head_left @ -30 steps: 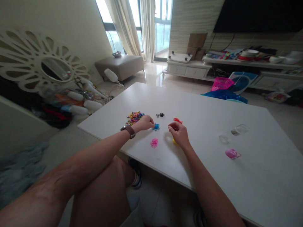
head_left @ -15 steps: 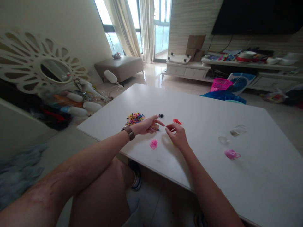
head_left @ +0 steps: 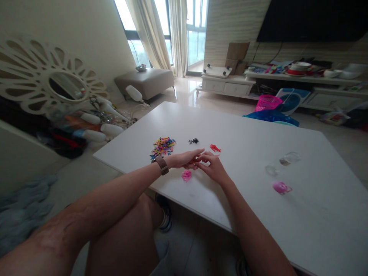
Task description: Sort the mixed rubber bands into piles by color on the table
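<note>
Topping white table [head_left: 250,153]: multicoloured pile [head_left: 163,146]; ottoman [head_left: 146,82], curtains [head_left: 152,32] beyond.

Left hand [head_left: 186,158] now against the right hand [head_left: 213,167], no longer apart, and clear of the black bunch [head_left: 195,141].

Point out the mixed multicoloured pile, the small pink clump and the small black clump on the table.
Mixed multicoloured pile [head_left: 163,146]: head view, middle of heap.
Small pink clump [head_left: 186,176]: head view, its centre.
Small black clump [head_left: 196,141]: head view, denser right part.
</note>
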Demonstrator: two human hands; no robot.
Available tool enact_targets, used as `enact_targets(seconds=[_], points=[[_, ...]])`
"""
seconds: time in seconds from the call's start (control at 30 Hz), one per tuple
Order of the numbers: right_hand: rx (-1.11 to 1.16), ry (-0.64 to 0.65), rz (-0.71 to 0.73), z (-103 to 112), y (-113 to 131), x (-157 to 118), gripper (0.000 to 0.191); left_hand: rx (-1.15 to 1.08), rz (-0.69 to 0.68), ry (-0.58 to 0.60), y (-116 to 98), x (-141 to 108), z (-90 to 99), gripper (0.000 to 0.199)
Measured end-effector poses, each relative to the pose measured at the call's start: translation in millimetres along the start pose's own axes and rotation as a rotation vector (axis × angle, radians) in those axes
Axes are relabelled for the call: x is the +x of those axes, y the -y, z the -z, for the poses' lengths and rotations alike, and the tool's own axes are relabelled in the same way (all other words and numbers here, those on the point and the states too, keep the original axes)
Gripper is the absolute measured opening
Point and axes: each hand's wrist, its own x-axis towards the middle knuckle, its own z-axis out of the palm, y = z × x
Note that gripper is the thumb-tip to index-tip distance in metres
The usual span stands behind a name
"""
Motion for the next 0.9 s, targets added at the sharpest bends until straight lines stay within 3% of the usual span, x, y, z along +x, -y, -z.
enact_targets(seconds=[0.27,0.43,0.67,0.77,0.9], points=[[0.037,0.135,-0.038,-4,9,-1,0.015,0.163,0.045,0.017,5,-1,-8.4,0.062],[0.038,0.142,-0.057,-6,11,0,0.016,0.149,0.054,0.011,4,-4,-9.0,0.059],[0.110,0.266,-0.028,-6,13,1,0.016,0.141,0.077,0.071,10,-3,-4.1,0.060],[0.107,0.205,0.020,1,11,1,0.013,0.109,0.047,0.055,7,-4,-4.3,0.057],[0.052,-0.028,-0.072,22,-5,0,0.006,-0.090,0.010,-0.031,-1,-5,-1.5,0.046]])
